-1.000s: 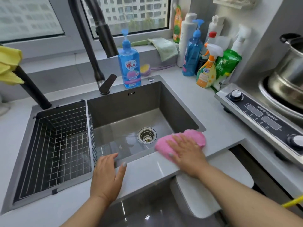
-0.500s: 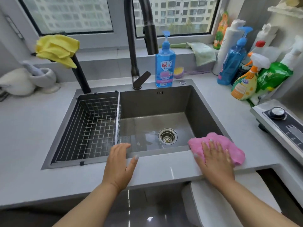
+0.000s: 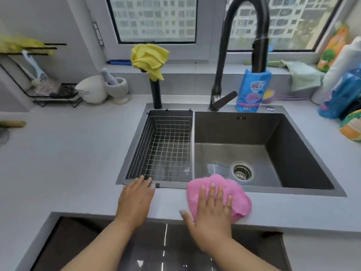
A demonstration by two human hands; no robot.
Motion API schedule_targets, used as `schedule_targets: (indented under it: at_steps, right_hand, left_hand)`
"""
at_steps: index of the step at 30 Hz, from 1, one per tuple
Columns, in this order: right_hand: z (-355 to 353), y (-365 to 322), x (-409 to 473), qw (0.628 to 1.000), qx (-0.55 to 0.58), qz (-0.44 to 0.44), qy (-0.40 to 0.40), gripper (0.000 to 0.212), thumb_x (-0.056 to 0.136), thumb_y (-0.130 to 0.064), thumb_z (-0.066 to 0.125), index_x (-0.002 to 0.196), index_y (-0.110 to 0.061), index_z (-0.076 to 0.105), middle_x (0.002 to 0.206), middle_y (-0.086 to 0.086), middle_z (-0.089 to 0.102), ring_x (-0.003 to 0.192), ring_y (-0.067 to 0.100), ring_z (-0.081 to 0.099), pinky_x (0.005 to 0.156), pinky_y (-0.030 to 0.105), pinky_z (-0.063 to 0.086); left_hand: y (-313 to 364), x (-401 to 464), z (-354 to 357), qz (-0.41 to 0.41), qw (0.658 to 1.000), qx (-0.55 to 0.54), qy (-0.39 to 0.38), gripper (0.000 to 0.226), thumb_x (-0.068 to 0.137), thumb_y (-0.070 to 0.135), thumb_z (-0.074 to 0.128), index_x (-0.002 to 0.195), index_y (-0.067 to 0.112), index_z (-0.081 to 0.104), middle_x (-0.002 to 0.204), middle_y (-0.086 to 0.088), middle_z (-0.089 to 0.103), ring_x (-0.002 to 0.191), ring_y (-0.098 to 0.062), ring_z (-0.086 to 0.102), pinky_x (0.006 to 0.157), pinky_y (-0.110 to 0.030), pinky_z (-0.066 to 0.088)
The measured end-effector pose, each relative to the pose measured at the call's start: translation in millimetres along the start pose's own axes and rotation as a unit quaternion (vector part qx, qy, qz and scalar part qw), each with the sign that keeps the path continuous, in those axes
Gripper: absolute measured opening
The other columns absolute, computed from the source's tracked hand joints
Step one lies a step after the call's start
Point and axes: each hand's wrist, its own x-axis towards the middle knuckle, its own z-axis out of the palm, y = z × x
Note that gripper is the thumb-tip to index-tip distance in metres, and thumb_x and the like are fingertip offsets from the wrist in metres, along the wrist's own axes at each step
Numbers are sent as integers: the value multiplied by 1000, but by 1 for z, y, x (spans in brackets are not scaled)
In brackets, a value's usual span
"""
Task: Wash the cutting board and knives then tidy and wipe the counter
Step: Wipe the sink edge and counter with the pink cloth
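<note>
Pressing flat, fingers spread, right hand [image 3: 212,208] covers pink cloth [image 3: 240,202]; left hand [image 3: 135,202], seemingly flat, rests on counter [image 3: 68,163].

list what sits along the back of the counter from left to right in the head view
wire rack → white bowl → mortar → yellow cloth → tap → blue soap bottle → green cloth

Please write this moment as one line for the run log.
step: wiping counter | right hand: flat on pink cloth at sink front edge | left hand: flat on counter
</note>
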Motion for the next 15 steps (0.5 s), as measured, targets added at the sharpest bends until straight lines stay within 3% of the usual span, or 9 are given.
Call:
schedule_targets:
  at_steps: [2, 4, 7, 9, 11, 13, 15]
  right_hand:
    - [5, -32, -5, 1000, 24, 4, -18, 94, 90, -70, 14, 125, 6, 58, 133, 33, 49, 127, 52, 42, 99, 66, 23]
    - [10, -65, -10, 999, 39, -8, -34, 96, 89, -71, 14, 124, 7, 58, 132, 34, 49, 129, 53, 38, 98, 68, 24]
    - [19, -116, -15, 993, 60, -44, -90, 98, 88, -72, 14, 119, 8, 61, 129, 35, 51, 123, 55, 45, 96, 69, 25]
    - [17, -150, -16, 992, 56, -72, -89, 100, 86, -74, 11, 119, 6, 63, 129, 33, 52, 122, 53, 47, 97, 68, 23]
    - [5, -182, -10, 989, 44, -108, -86, 110, 78, -79, -3, 139, 0, 43, 147, 33, 28, 137, 53, 23, 107, 65, 12]
    - [6, -205, -4, 979, 16, -160, -121, 118, 58, -81, -16, 152, -10, -1, 155, 21, -16, 142, 42, -20, 113, 60, -10]
    - [3, -224, 4, 968, 0, -192, -161, 113, 59, -81, -15, 151, -17, -14, 155, 13, -26, 140, 34, -32, 114, 55, -15]
  left_hand:
    - [-14, 2, -6, -6, 994, -108, 0, 55, 99, 47, 20, 145, 22, 38, 153, 5, 33, 142, -10, 24, 115, -25, 13]
    - [-29, 3, -17, -8, 990, -144, 9, 47, 102, 40, 28, 143, 21, 41, 152, 4, 35, 141, -11, 27, 112, -22, 14]
    - [-58, 4, -33, -2, 996, -87, 22, 66, 93, 52, 14, 138, 18, 48, 148, 1, 41, 139, -15, 30, 115, -29, 17]
    - [-81, 6, -42, -19, 998, -59, 8, 66, 94, 51, 11, 139, 19, 47, 149, 1, 40, 139, -15, 29, 117, -35, 17]
    - [-103, 5, -52, -40, 997, -61, -2, 62, 97, 48, 12, 144, 20, 40, 153, 2, 34, 143, -13, 24, 119, -37, 12]
    - [-120, 4, -64, -38, 998, -45, 8, 66, 96, 51, 8, 142, 19, 41, 152, 2, 35, 142, -13, 25, 119, -36, 13]
    - [-137, 5, -78, -37, 999, -13, 3, 88, 79, 58, -7, 143, 19, 39, 153, 3, 32, 143, -13, 22, 117, -37, 11]
